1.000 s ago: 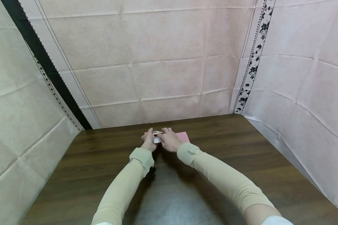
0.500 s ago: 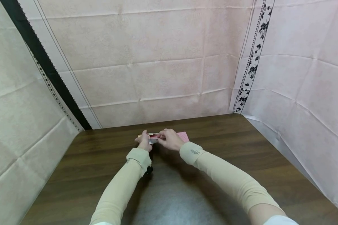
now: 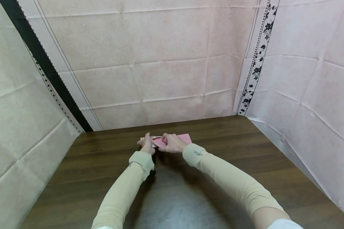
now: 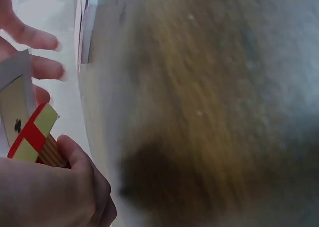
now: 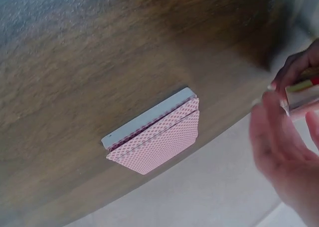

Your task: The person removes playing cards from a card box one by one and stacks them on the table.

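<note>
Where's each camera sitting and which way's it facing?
Head: on the head, facing forward and down at the table; left hand, right hand and arms show.
Left wrist: worn there, facing the table; both hands and a red-yellow item at left.
Right wrist: worn there, facing the card deck; both hands at right.
Wrist views share that item.

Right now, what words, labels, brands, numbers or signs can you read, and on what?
None is clear enough to quote.
Right cuff: dark script, too small to read.
Left cuff: small dark mark, too small to read.
Pale panel by the red-and-yellow box: one dark sign, maybe a club, too blurred to be sure.
Pink-patterned cards: no text visible.
</note>
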A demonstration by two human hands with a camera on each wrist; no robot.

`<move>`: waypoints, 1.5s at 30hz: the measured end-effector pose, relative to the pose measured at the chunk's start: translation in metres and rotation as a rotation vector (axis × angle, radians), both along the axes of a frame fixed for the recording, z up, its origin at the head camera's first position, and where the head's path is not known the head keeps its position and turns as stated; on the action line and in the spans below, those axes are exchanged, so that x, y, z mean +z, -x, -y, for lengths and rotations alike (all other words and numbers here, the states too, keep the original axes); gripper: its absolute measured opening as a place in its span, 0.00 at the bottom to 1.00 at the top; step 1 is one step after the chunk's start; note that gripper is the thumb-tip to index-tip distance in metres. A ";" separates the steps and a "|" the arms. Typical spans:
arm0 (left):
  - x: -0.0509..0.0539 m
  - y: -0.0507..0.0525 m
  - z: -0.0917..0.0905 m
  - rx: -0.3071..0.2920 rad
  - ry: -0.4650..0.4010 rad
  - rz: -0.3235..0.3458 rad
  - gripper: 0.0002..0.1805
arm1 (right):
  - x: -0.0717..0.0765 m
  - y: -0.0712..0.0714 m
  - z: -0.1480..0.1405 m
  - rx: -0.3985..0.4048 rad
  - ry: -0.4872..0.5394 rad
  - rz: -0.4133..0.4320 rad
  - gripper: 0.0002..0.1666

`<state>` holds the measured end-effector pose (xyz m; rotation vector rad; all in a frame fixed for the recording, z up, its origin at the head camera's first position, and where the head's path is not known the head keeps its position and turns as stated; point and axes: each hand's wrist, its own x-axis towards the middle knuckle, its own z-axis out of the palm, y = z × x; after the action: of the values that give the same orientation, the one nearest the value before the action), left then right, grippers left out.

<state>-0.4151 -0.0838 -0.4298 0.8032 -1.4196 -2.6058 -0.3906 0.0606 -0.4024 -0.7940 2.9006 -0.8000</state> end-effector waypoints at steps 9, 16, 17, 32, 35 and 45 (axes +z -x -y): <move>0.001 0.003 0.008 0.174 0.055 0.043 0.41 | -0.005 0.006 -0.014 0.001 -0.133 -0.073 0.27; -0.002 0.003 0.010 0.173 0.049 0.055 0.42 | -0.018 0.016 -0.031 -0.204 -0.170 -0.183 0.20; -0.002 0.003 0.009 0.173 0.048 0.056 0.42 | -0.018 0.016 -0.033 -0.241 -0.173 -0.189 0.19; -0.006 0.006 0.005 0.137 0.051 0.048 0.44 | -0.033 0.017 -0.045 -0.540 -0.249 -0.112 0.34; -0.006 0.006 0.005 0.125 0.053 0.047 0.45 | -0.033 0.016 -0.045 -0.554 -0.256 -0.117 0.33; -0.001 0.003 0.003 0.094 0.055 0.046 0.45 | -0.037 0.017 -0.043 -0.547 -0.284 -0.111 0.36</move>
<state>-0.4179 -0.0871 -0.4303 0.9055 -1.4215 -2.4838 -0.4071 0.1035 -0.4393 -0.0134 3.2646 -0.3442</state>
